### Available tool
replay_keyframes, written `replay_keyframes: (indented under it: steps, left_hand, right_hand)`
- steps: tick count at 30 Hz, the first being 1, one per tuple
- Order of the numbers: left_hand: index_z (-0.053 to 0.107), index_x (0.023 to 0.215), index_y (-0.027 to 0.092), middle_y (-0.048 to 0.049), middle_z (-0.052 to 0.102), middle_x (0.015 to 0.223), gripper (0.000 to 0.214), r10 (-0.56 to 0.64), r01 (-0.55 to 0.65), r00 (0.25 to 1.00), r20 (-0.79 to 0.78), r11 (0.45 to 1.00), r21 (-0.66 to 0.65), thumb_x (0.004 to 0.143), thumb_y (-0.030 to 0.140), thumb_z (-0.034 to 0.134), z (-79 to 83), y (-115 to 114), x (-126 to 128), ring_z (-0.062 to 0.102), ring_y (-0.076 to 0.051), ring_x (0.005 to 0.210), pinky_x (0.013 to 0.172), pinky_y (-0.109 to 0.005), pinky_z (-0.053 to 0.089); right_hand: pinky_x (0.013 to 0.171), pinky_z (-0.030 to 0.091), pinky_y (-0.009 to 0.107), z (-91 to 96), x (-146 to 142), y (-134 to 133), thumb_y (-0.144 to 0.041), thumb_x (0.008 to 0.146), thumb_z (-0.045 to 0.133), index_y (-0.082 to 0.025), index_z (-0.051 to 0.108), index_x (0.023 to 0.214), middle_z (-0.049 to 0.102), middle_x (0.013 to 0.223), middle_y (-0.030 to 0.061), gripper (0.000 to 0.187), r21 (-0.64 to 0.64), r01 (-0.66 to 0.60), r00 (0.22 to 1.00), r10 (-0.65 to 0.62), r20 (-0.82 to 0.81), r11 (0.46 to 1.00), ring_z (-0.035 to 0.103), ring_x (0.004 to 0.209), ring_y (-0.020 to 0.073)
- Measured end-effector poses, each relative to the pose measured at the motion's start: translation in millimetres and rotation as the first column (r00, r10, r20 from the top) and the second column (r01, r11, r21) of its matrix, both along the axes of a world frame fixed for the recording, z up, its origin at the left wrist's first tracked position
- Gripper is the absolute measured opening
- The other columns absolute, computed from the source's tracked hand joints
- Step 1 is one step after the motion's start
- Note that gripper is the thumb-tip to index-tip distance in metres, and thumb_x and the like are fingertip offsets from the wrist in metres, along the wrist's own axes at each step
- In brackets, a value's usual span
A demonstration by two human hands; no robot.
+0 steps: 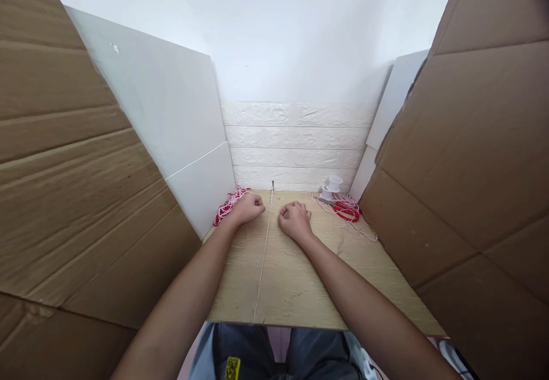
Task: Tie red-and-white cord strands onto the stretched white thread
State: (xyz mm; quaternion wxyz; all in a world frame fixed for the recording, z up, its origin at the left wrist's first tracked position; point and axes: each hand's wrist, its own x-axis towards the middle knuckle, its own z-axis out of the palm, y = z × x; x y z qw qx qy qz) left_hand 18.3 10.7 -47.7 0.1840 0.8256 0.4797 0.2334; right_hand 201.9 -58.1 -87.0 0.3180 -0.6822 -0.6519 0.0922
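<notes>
A pale taut cord [262,265] runs from a small dark nail [273,184] at the back of the wooden table to its front edge. My left hand [250,208], just left of this cord, is closed with the fingertips pinched on a thin cream thread [271,212]. That thread crosses the taut cord near its far end. On the other side, my right hand [295,220] pinches the same thread, its remaining fingers curled. Loose thread ends trail faintly on the wood below both hands. Whether the thread is looped around the cord, I cannot tell.
Pink, white and red cords [227,208] lie heaped at the back left. White spools [332,185], red-handled scissors [346,211] and loose pink cord [364,234] sit at the back right. Cardboard walls [463,185] flank the wooden table [300,294]; a white brick-patterned wall [295,139] closes the back.
</notes>
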Motion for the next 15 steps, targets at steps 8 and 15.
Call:
replay_keyframes:
  steps: [8,15]
  left_hand:
    - [0.067,0.072,0.018,-0.0032,0.065,0.073,0.014,0.069,-0.068,0.998,-0.008,0.995,0.074,0.07,0.021,0.054,-1.4,5,-8,0.055,-0.017,0.067,0.061,-0.026,0.039]
    - [0.074,0.081,0.016,-0.0082,0.07,0.088,0.021,-0.04,0.04,0.999,-0.001,0.984,0.174,0.071,0.021,0.056,-13.2,5,4,0.062,-0.021,0.086,0.081,-0.03,0.047]
  right_hand:
    - [0.09,0.031,0.039,-1.1,2,2,-0.024,0.081,0.057,-0.021,0.066,0.095,0.061,0.108,0.0104,0.016,0.0,0.031,1.0,-0.031,-0.001,1.0,0.048,0.109,0.0264]
    - [0.092,0.028,0.037,0.2,-3,12,-0.031,0.089,0.053,-0.02,0.062,0.108,0.063,0.11,0.011,0.024,0.092,-0.166,0.98,0.154,0.129,0.982,0.05,0.109,0.0249]
